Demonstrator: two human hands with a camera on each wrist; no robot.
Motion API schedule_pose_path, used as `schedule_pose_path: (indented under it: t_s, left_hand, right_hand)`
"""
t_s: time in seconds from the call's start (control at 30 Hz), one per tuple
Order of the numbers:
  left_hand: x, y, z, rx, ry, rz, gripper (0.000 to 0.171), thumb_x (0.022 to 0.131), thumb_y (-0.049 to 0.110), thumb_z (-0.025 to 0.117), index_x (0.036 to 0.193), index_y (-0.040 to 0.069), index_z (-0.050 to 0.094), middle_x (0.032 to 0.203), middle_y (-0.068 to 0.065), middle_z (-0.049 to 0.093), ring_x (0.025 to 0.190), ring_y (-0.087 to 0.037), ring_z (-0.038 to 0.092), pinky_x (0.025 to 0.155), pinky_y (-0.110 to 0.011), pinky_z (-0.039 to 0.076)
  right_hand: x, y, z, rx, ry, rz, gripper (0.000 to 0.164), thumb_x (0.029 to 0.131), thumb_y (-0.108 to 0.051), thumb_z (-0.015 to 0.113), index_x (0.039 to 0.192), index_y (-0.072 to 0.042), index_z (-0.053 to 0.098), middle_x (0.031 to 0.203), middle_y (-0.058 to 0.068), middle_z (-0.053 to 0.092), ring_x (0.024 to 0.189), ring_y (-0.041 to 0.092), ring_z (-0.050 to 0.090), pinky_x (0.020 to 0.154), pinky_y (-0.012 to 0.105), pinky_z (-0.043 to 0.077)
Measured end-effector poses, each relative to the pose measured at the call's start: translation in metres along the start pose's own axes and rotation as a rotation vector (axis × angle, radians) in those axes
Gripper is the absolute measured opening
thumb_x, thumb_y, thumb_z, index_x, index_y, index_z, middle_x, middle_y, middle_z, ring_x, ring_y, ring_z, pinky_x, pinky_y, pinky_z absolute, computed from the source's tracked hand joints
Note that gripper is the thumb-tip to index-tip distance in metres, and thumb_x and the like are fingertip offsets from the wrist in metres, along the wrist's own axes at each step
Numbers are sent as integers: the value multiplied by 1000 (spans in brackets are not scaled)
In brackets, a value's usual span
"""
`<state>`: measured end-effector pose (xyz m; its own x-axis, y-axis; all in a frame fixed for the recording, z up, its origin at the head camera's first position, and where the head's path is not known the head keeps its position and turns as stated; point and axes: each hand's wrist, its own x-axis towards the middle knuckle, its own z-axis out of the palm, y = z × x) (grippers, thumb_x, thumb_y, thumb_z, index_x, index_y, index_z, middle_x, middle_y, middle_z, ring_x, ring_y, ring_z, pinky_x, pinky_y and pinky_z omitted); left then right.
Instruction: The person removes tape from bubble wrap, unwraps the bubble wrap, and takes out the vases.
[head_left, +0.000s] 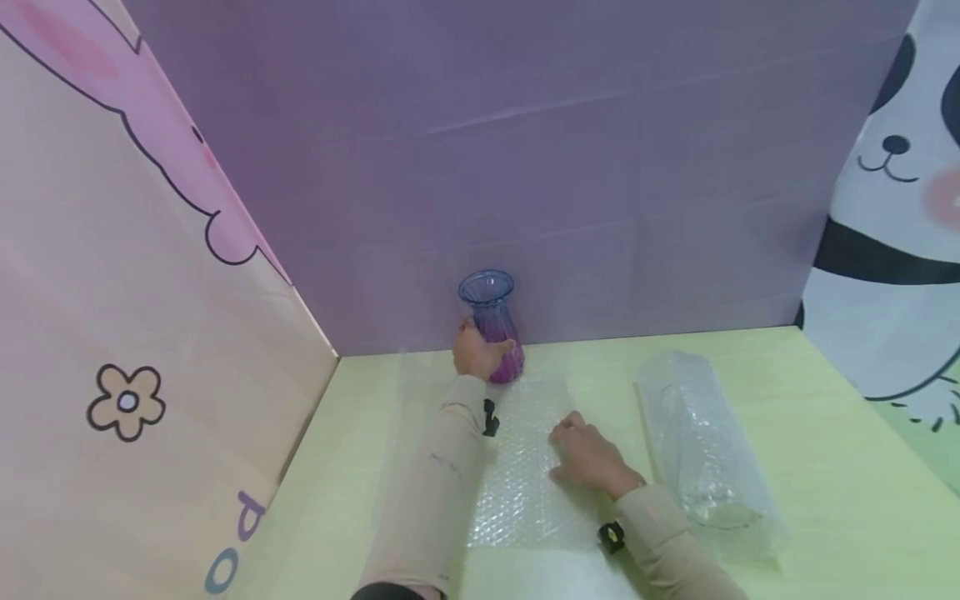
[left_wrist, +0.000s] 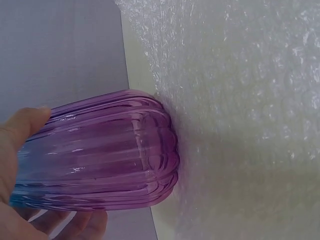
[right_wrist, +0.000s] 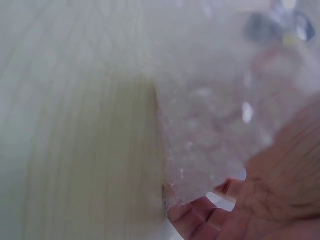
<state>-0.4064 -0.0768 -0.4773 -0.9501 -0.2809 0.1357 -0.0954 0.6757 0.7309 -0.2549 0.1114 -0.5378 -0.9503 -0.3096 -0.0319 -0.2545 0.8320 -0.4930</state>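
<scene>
A ribbed glass vase [head_left: 491, 312], blue at the neck and purple at the base, stands slightly tilted near the back wall. My left hand [head_left: 478, 352] holds its body, thumb on one side and fingers round the other. The left wrist view shows the purple base [left_wrist: 150, 155] at the edge of a bubble wrap sheet [left_wrist: 240, 90]. That bubble wrap [head_left: 517, 492] lies flat under my left forearm. At its right edge is my right hand [head_left: 592, 458], fingers loosely bent and thumb apart. Clear wrap [right_wrist: 195, 135] partly covers the right palm, with fingertips [right_wrist: 187, 220] at its edge.
On the right of the pale yellow table [head_left: 315, 492] lies a clear glass object wrapped in bubble wrap [head_left: 705, 450]. A purple backdrop [head_left: 525, 150] rises right behind the vase. Printed panels [head_left: 127, 333] flank both sides.
</scene>
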Motion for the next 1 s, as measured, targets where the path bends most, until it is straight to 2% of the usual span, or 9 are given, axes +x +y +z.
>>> schedule_pose_path:
  t_s: [0.4,0.6,0.8,0.9,1.0]
  left_hand:
    - [2,-7,-2,-32,-9,52,98,76,35,91,153,2,42,149,-23,54,138,-40,53,118,-49,44]
    - [2,-13,-5,-77,-8,93,97,76,33,91,153,0,41,147,-24,56,137,-41,53,118,-48,44]
    - [1,-21,-5,-127,-53,69,93,80,37,87,154,2,41,149,-23,55,138,-41,53,118,-51,44]
    - [-3,-28,-5,-136,-65,69,88,82,36,86,152,1,44,147,-24,56,136,-42,54,116,-52,45]
    - [-11,-33,-8,-108,-69,84,84,85,32,83,152,-1,43,148,-25,55,137,-43,53,117,-53,44]
  right_hand:
    - [-1,-3,-3,-18,-13,-7,54,77,-21,86,124,-4,67,138,19,52,114,41,60,86,59,60]
    - [-2,-4,-3,-21,-13,-2,53,76,-20,86,123,-4,67,137,19,52,113,41,60,85,58,60]
    - [0,-2,-1,-18,-10,-3,53,75,-21,87,122,-5,68,138,18,52,113,41,60,84,57,60]
    - [0,-2,-1,-14,-5,0,54,75,-21,87,123,-5,67,138,18,52,113,40,60,85,57,60]
    - [-1,-3,-1,-11,-5,5,55,76,-21,87,124,-5,67,138,18,52,114,40,60,86,57,60]
